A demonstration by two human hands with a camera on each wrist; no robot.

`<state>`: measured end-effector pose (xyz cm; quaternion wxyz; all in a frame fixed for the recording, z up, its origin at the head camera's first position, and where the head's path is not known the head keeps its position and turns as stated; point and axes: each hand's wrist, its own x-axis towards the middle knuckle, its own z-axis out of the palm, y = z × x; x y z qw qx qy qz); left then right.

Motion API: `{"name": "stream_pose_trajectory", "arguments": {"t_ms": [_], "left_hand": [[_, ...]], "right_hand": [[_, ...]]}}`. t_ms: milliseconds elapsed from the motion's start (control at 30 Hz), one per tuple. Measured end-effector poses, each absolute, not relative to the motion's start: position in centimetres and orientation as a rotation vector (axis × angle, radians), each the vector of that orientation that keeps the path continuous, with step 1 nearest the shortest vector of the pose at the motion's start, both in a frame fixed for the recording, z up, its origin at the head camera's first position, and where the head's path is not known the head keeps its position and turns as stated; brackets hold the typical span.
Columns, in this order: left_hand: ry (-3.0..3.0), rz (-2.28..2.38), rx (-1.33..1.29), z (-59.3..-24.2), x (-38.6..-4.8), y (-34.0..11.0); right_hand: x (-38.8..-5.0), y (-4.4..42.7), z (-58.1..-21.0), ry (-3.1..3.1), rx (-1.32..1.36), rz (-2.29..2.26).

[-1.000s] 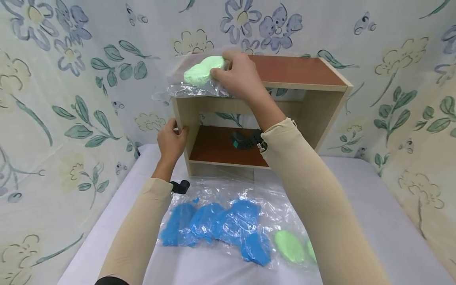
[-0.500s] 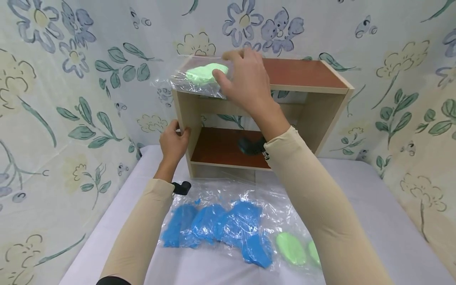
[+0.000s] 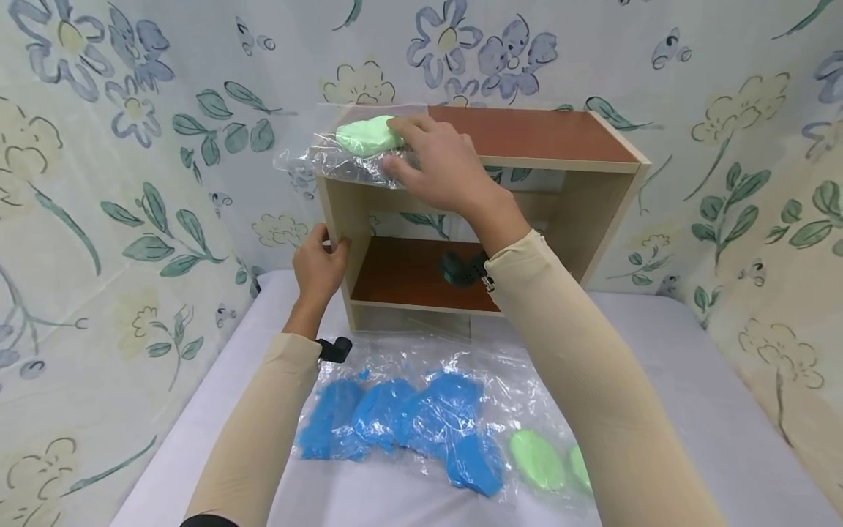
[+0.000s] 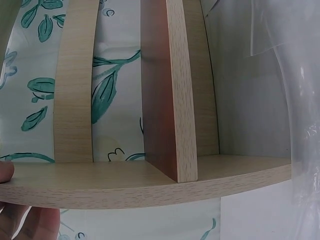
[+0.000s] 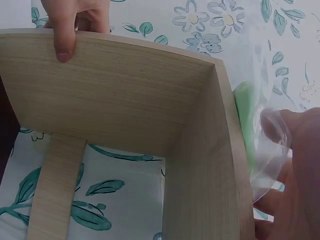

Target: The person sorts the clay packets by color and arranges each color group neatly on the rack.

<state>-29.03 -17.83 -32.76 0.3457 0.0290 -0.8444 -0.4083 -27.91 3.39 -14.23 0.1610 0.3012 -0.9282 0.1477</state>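
Note:
A small wooden shelf with red-brown boards stands on the covered table. On its top left lies a clear plastic bag holding a pale green, soft-looking lump. My right hand touches the bag and lump with fingers and thumb spread apart; in the right wrist view the clear plastic partly covers a fingertip. My left hand grips the shelf's left side panel, thumb on the inner face and the other fingers outside.
In front of the shelf, clear plastic bags hold several blue pieces and green ovals. My right forearm hides part of one oval. A floral curtain hangs behind and at both sides. A white cloth covers the table.
My right hand first pinches the green lump's edge, then lifts its fingers off, and now touches it again slightly further left. The lump lies lower and flatter. My left hand stays put.

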Motion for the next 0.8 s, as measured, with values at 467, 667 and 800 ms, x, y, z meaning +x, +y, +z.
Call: {"name": "stream_pose_trajectory", "arguments": {"t_ms": [467, 667, 800], "left_hand": [[-2.211, -1.054, 0.095, -32.8, -29.2, -17.9], [-2.216, -1.065, 0.117, -32.6, -29.0, -17.8], [-2.227, -1.08, 0.123, -32.6, -28.9, -17.8]], "right_hand": [[-28.5, 1.9, -13.8, -2.718, 0.775, 0.324], [-28.6, 1.2, -13.7, -2.733, 0.773, 0.289], [-28.7, 0.9, -13.8, -2.735, 0.762, 0.258]]}}
